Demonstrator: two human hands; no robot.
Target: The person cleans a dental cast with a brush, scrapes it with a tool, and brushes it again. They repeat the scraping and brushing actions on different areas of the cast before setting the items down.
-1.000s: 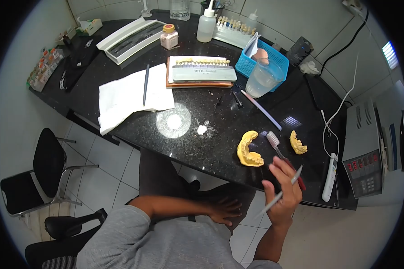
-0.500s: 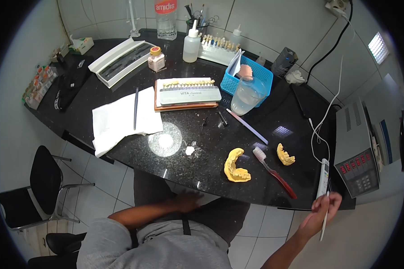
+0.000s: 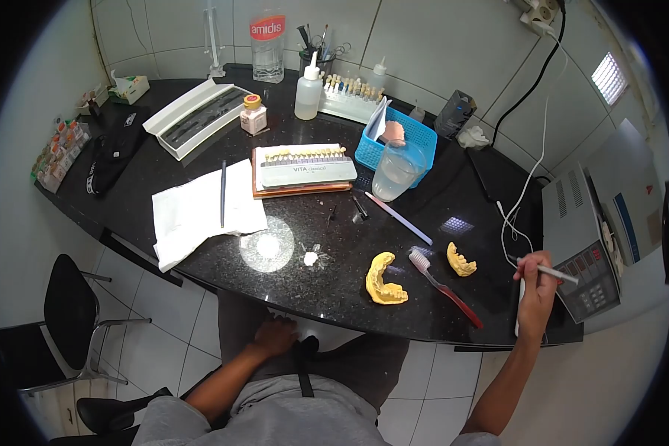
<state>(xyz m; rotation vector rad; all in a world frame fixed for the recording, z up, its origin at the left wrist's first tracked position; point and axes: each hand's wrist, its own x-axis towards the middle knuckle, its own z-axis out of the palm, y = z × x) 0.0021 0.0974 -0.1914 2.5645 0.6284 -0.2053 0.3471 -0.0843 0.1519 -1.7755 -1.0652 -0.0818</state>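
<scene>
Black surface [image 3: 327, 286] held two yellow casts [image 3: 383, 280] and the toothbrush [image 3: 442, 286] untouched, right hand [image 3: 537, 293] by the grey machine [image 3: 587, 238] with its grip pinched on a slim tool [image 3: 556, 273], left hand [image 3: 275, 336] empty on the lap [image 3: 349, 357]: barely underway, I'd judge.

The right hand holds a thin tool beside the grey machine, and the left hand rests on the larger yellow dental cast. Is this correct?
Not quite. In the head view the left hand rests on the person's lap, below the counter, not on the cast. The right hand does hold a thin tool beside the grey machine.
</scene>
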